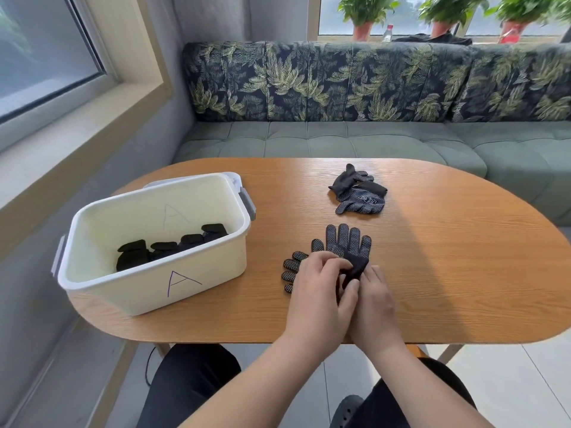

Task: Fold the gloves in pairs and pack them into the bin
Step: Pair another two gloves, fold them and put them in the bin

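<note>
I saw both grips on the dotted pair point(346, 239) right of the bin point(123, 291). My left grip point(318, 288) pinched its smooth black knit cuff point(358, 264), and my right grip point(374, 301) clasped the cuff's other side. Studded fingers fanned flat on the wood-grain counter point(448, 273). Folded black bundles point(133, 256) lay inside the white plastic bin, and a crumpled pair point(360, 196) sat farther right.

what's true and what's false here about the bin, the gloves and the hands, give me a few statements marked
1. The white bin already holds folded black gloves. True.
2. The bin is marked with a letter B. False: it shows an A.
3. The left hand and right hand both hold the dotted gloves. True.
4. The loose gloves lie on the sofa. False: they lie on the wooden table, beyond the hands.
</note>
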Demonstrator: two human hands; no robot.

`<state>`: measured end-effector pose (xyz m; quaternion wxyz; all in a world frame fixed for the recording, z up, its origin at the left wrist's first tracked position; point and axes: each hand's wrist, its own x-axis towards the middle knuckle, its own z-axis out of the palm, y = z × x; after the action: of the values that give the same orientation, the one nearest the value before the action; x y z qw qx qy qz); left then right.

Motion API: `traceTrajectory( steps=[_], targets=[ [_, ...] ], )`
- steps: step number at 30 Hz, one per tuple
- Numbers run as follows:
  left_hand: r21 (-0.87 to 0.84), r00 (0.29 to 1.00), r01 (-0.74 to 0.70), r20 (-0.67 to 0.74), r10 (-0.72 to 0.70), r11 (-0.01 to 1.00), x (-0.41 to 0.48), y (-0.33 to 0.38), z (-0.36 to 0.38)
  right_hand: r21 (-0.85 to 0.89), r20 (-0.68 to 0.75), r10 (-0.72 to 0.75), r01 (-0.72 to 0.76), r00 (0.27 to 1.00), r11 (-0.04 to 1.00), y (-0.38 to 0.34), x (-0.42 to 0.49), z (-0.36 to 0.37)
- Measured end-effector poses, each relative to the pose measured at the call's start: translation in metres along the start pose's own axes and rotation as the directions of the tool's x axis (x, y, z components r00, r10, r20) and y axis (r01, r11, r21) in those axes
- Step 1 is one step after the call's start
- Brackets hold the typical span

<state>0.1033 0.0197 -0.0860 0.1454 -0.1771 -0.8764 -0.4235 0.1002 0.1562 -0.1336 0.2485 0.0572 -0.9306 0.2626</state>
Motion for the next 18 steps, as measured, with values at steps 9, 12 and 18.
traceTrajectory(
  steps=[9,12,18],
  targets=[
    [0.321,0.921,0.026,0.361,-0.148,0.947,0.016,-0.038,-0.002,0.558,0.022,0.605,-0.512,0.796,0.653,-0.001,0.015,-0.029],
    [0.390,0.903,-0.025,0.405,-0.147,0.921,0.018,-0.053,-0.009,0.647,0.030,0.704,-0.550,0.710,0.528,0.004,0.017,-0.031],
    [0.472,0.901,-0.040,0.398,-0.172,0.881,0.006,-0.073,-0.022,0.676,0.025,0.746,-0.561,0.666,0.478,0.007,0.020,-0.028]
  ],
)
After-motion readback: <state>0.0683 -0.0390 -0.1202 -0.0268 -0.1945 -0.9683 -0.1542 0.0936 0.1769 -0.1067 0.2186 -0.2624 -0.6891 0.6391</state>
